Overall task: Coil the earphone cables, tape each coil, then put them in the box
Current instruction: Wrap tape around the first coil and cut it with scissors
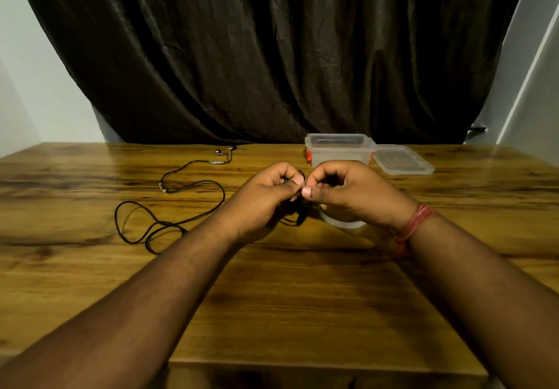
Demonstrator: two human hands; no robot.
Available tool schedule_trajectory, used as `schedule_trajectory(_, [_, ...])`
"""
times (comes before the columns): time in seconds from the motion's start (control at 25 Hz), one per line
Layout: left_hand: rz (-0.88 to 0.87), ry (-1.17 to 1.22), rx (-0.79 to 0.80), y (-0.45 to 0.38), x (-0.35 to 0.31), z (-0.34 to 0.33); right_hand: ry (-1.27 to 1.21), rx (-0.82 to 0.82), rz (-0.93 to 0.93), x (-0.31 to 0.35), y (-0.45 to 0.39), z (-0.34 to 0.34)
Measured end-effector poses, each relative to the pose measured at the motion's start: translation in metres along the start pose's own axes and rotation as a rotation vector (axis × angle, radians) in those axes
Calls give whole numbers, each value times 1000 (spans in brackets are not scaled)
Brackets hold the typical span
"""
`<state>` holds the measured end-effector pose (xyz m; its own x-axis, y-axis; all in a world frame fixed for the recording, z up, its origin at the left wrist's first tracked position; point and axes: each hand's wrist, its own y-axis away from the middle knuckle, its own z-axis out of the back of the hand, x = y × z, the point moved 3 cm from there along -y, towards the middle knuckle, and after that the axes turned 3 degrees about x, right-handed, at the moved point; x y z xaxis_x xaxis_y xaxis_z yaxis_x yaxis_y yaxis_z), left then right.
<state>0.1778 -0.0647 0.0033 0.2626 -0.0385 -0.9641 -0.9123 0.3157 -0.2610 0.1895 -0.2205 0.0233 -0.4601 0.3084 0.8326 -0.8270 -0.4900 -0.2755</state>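
Hands [302, 190] pinching coiled cable [298, 217]; box [338, 151] lidless.

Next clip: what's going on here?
A person is working on a black cable coil held between both hands above the wooden table. The left hand and right hand pinch it together at the fingertips; a clear tape roll sits under the right hand. A second earphone cable lies loose and uncoiled to the left. The clear box stands open at the back, seemingly empty, with its lid beside it.
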Motion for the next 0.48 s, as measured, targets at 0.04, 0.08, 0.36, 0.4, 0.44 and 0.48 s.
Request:
schedule_trajectory(0.04, [-4, 16, 5, 0, 0, 1, -42, 10, -4, 0, 0, 1])
schedule_trajectory(0.08, [-9, 28, 12, 1, -2, 1, -94, 13, -9, -1, 1, 1])
schedule_trajectory(0.36, [-2, 45, 25, 3, -6, -1, -337, 58, -154, 5, 5, 4])
schedule_trajectory(0.4, [9, 57, 39, 2, -4, -2, -363, 68, -179, 5, 6, 6])
schedule_trajectory(0.44, [21, 54, 51, 2, -3, -3, -378, 69, -194, 5, 6, 8])
schedule_trajectory(0.48, [32, 36, 60, 1, -1, -4, -377, 66, -197, 5, 6, 9])
